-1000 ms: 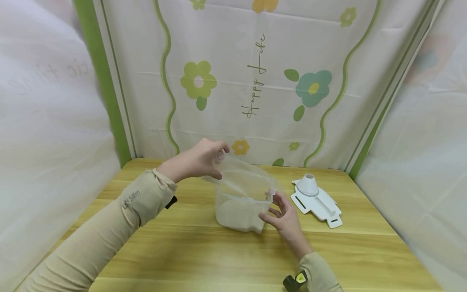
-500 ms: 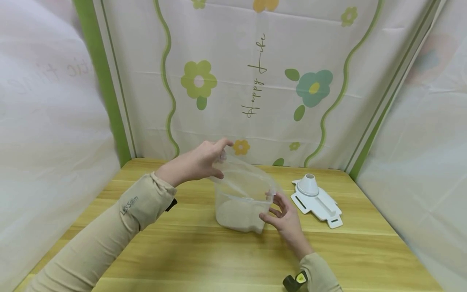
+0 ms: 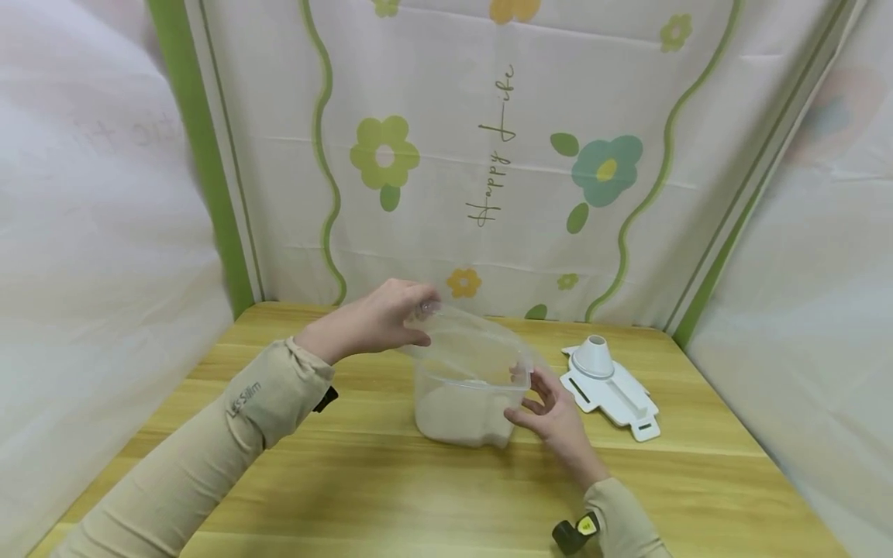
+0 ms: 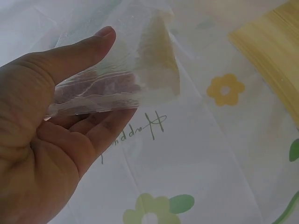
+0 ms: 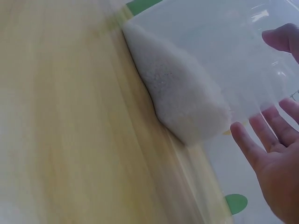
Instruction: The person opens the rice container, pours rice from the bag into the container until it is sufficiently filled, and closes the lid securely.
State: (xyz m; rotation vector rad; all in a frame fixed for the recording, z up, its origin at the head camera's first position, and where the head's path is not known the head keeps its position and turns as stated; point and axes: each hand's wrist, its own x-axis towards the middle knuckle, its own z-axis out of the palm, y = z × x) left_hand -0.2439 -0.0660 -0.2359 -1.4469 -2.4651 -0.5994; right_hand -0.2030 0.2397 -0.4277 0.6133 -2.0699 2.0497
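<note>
A clear plastic container (image 3: 474, 380) stands upright on the table, with white grains (image 5: 173, 84) heaped in its lower part. My left hand (image 3: 380, 316) holds its upper left end between thumb and fingers. In the left wrist view, that hand (image 4: 51, 126) has its thumb over the see-through plastic (image 4: 121, 84) and its fingers behind it. At the container's right corner, my right hand (image 3: 554, 422) grips with the thumb on the near side and the fingers round the far side. The right wrist view shows this hand (image 5: 280, 154) spread about the clear wall; exact contact is hard to make out.
On the right of the wooden table (image 3: 335, 480) lies a white plastic lid (image 3: 624, 399) with a raised cone (image 3: 594, 356). A printed curtain (image 3: 432, 116) hangs behind the table, and pale sheets (image 3: 91, 256) close off both sides.
The left hand and the container's upper left end have dropped slightly. The whole head view has shifted a little. Both hands stay on the container.
</note>
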